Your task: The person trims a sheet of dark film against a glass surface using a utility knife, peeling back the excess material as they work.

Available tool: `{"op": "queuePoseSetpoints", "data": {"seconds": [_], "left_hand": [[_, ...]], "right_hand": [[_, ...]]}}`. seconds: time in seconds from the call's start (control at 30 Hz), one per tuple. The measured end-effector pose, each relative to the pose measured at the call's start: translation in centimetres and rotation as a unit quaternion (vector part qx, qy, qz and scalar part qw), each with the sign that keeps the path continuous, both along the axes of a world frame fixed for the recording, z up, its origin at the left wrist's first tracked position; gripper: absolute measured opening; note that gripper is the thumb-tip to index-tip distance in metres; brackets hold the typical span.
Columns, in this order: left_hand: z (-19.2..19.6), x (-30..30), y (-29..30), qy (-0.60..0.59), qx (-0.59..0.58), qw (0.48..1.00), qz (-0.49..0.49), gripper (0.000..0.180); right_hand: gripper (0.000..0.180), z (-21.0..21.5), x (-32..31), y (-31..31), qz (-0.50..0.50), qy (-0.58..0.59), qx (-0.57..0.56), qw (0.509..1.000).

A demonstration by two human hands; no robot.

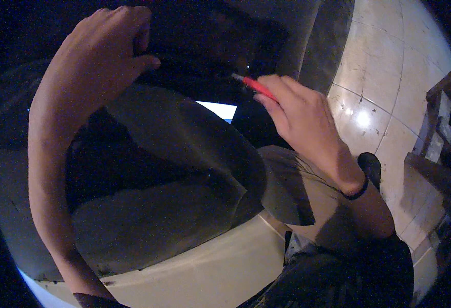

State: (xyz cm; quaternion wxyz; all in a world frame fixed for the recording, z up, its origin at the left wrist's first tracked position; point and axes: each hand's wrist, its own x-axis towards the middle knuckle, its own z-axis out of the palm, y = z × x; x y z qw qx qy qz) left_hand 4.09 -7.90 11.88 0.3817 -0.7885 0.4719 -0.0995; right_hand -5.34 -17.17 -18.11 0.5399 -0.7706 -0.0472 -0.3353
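Note:
In my right hand (297,110) is a slim red-handled tool (259,88) with a short metal tip, pinched between thumb and fingers. The tip points to the upper left, over a very dark area; whether it touches anything there I cannot tell. My left hand (105,46) reaches to the upper left with its fingers curled and its thumb a little apart. Whatever lies inside its fingers is lost in the dark. Below and between the hands spreads a large, dark grey curved piece (184,128), with folds or ridges meeting in a point at its lower right.
A bright white patch (218,110) with a blue strip shows beyond the grey piece. Pale tiled floor (372,66) lies to the right, with dark specks and a light's reflection. A wooden frame (436,133) stands at the far right. My bent leg (333,220) is beneath my right forearm.

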Motion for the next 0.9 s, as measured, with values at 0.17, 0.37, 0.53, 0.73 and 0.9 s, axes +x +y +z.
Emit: {"op": "queuePoseSetpoints", "data": {"seconds": [0.17,0.37,0.53,0.73,0.9], "left_hand": [[0.1,0.3,-0.4,0.002,0.009,1.000,0.005,0.033],[0.2,0.2,-0.1,0.001,0.013,1.000,0.018,0.031],[0.0,0.6,-0.1,0.007,0.016,1.000,0.026,0.030],[0.2,0.5,0.0,0.007,0.024,0.999,0.036,0.029],[0.8,0.4,-0.1,0.003,0.033,0.998,0.050,0.028]], "right_hand": [[0.015,1.9,-0.7,-0.5,-0.039,-0.023,-0.096,0.994],[0.020,1.9,-0.1,-0.1,-0.034,-0.029,-0.113,0.993],[0.018,1.9,0.1,0.1,-0.041,-0.023,-0.117,0.992],[0.019,2.3,0.2,0.4,-0.052,-0.059,-0.104,0.991],[0.032,3.5,0.3,0.3,-0.029,-0.055,-0.096,0.993]]}}
